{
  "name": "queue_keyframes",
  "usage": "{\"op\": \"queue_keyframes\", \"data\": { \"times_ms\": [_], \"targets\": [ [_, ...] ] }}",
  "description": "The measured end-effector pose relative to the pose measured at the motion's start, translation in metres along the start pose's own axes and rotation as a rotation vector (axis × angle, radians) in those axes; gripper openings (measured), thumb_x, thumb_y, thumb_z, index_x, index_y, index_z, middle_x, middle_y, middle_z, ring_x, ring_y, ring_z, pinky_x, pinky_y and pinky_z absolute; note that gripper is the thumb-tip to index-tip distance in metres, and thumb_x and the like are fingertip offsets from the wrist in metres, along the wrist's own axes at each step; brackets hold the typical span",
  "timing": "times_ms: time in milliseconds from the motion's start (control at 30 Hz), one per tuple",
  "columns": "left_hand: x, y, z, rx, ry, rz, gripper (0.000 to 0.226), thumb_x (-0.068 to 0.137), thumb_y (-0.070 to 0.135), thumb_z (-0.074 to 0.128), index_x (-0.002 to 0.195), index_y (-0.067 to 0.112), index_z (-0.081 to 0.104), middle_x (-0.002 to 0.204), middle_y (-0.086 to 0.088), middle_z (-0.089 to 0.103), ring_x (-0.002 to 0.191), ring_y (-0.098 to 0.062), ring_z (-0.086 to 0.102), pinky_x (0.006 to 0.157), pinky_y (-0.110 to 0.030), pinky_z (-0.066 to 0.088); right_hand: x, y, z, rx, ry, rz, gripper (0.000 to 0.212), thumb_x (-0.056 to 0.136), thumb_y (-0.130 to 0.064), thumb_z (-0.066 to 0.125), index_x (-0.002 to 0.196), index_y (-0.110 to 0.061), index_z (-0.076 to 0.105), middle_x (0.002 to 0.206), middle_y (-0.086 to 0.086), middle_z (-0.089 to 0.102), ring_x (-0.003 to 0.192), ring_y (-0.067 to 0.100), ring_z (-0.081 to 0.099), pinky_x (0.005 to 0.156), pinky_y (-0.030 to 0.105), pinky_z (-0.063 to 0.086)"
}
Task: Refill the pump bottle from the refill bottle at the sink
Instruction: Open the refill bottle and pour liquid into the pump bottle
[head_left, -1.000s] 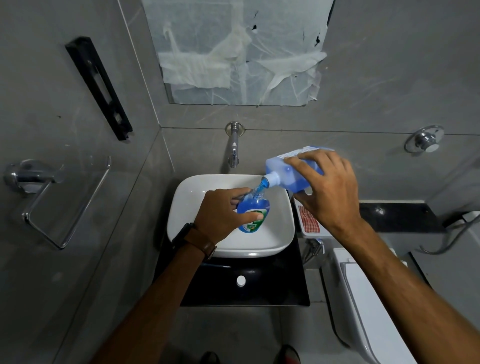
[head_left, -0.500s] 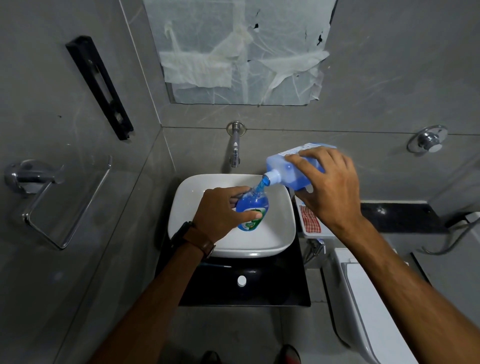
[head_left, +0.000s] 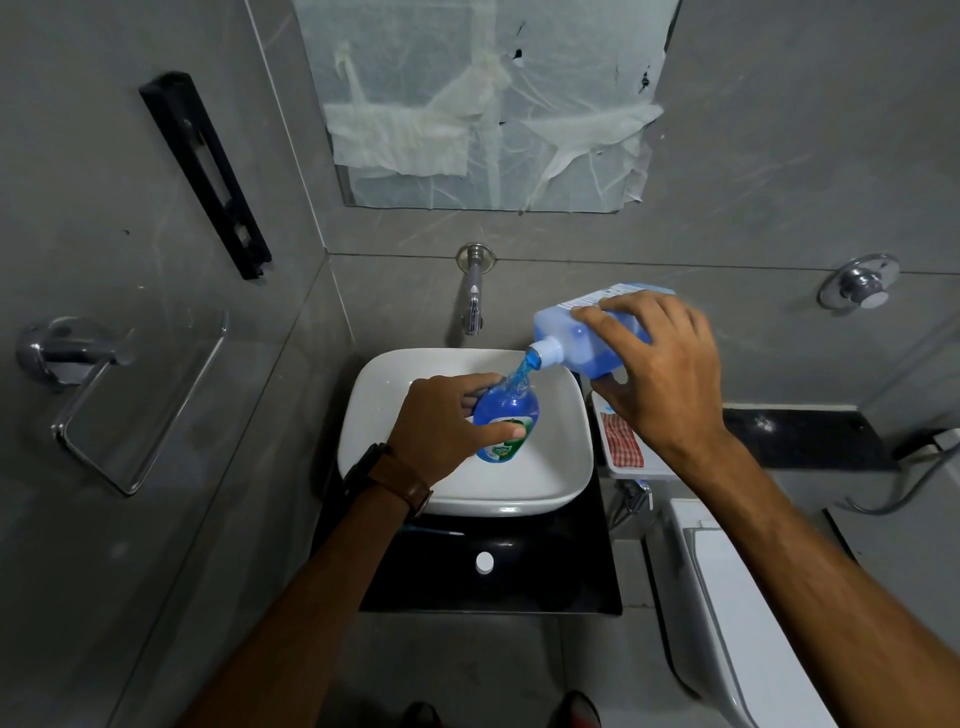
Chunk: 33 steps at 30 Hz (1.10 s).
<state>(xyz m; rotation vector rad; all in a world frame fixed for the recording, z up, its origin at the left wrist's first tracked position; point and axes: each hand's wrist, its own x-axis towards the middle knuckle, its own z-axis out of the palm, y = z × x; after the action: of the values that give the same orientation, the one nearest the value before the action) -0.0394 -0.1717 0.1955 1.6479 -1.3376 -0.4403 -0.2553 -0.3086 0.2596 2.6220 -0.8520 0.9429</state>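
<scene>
Over the white sink basin (head_left: 566, 467), my left hand (head_left: 441, 426) grips the small pump bottle (head_left: 506, 415), which is uncapped, blue and carries a green label. My right hand (head_left: 660, 374) holds the larger clear refill bottle (head_left: 576, 338) tilted, neck down to the left. A blue stream of liquid (head_left: 522, 371) runs from its white neck into the pump bottle's mouth. My fingers cover part of each bottle.
A wall tap (head_left: 472, 296) hangs above the basin. A white cap (head_left: 484, 563) lies on the black counter (head_left: 561, 577) in front. A soap tray with a red checked item (head_left: 623, 441) sits right of the sink. Toilet (head_left: 737, 613) at lower right, towel ring (head_left: 119, 405) on the left wall.
The refill bottle has tipped slightly higher at its base while the blue stream keeps flowing. Both hands stay almost in place.
</scene>
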Motion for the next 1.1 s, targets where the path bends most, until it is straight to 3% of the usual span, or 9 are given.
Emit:
{"op": "queue_keyframes", "data": {
  "times_ms": [133, 267, 367, 767, 900, 1000, 1100],
  "targets": [
    [0.0, -0.001, -0.001, -0.003, -0.003, -0.008, 0.066, 0.068, 0.044, 0.086, 0.125, 0.016, 0.068, 0.109, -0.001, 0.077, 0.087, -0.006, 0.073, 0.076, -0.013, 0.058, 0.0, -0.001, 0.0, -0.003, 0.008, 0.0, 0.061, 0.077, -0.028, 0.088, 0.134, -0.022, 0.068, 0.13, 0.011, 0.068, 0.12, 0.038, 0.063, 0.096, 0.054, 0.049],
    [-0.002, 0.002, -0.002, -0.037, -0.021, -0.033, 0.078, 0.061, 0.063, 0.076, 0.124, 0.018, 0.069, 0.099, 0.014, 0.071, 0.083, 0.008, 0.07, 0.072, -0.008, 0.055, -0.001, -0.002, 0.001, -0.006, 0.018, -0.009, 0.059, 0.079, -0.029, 0.085, 0.135, -0.024, 0.067, 0.13, 0.009, 0.068, 0.119, 0.036, 0.063, 0.095, 0.052, 0.048],
    [-0.003, 0.003, -0.001, -0.062, -0.023, -0.033, 0.079, 0.06, 0.064, 0.075, 0.123, 0.017, 0.069, 0.098, 0.017, 0.069, 0.085, 0.014, 0.067, 0.072, -0.008, 0.055, -0.002, -0.002, 0.003, -0.006, 0.01, -0.016, 0.061, 0.079, -0.031, 0.086, 0.136, -0.024, 0.066, 0.131, 0.009, 0.068, 0.12, 0.036, 0.062, 0.096, 0.052, 0.047],
    [-0.002, -0.002, -0.002, -0.058, -0.024, -0.01, 0.077, 0.061, 0.062, 0.077, 0.124, 0.019, 0.068, 0.103, 0.008, 0.075, 0.087, -0.003, 0.073, 0.076, -0.015, 0.059, -0.005, -0.002, 0.008, 0.009, -0.017, -0.025, 0.066, 0.077, -0.035, 0.089, 0.138, -0.024, 0.064, 0.132, 0.011, 0.067, 0.122, 0.037, 0.061, 0.098, 0.054, 0.048],
    [-0.002, -0.004, 0.0, -0.071, -0.015, -0.008, 0.071, 0.062, 0.057, 0.082, 0.121, 0.02, 0.07, 0.096, 0.019, 0.07, 0.092, 0.003, 0.07, 0.075, -0.01, 0.057, -0.01, -0.003, 0.012, 0.045, -0.034, -0.018, 0.064, 0.077, -0.035, 0.087, 0.136, -0.024, 0.065, 0.13, 0.009, 0.067, 0.117, 0.036, 0.062, 0.096, 0.052, 0.048],
    [-0.005, -0.009, 0.001, -0.063, -0.023, -0.01, 0.062, 0.064, 0.052, 0.084, 0.118, 0.026, 0.069, 0.092, 0.025, 0.069, 0.09, 0.003, 0.07, 0.076, -0.009, 0.056, -0.017, -0.004, 0.017, 0.136, -0.091, 0.035, 0.068, 0.071, -0.034, 0.081, 0.136, -0.026, 0.064, 0.125, 0.004, 0.067, 0.11, 0.032, 0.061, 0.091, 0.045, 0.048],
    [-0.013, -0.019, 0.003, -0.055, -0.042, -0.022, 0.054, 0.067, 0.05, 0.084, 0.116, 0.029, 0.07, 0.093, 0.018, 0.073, 0.09, -0.003, 0.072, 0.081, -0.014, 0.057, -0.032, -0.007, 0.025, 0.343, -0.138, 0.181, 0.073, 0.063, -0.035, 0.077, 0.135, -0.03, 0.063, 0.123, 0.0, 0.07, 0.107, 0.028, 0.064, 0.085, 0.04, 0.054]
  ]
}}
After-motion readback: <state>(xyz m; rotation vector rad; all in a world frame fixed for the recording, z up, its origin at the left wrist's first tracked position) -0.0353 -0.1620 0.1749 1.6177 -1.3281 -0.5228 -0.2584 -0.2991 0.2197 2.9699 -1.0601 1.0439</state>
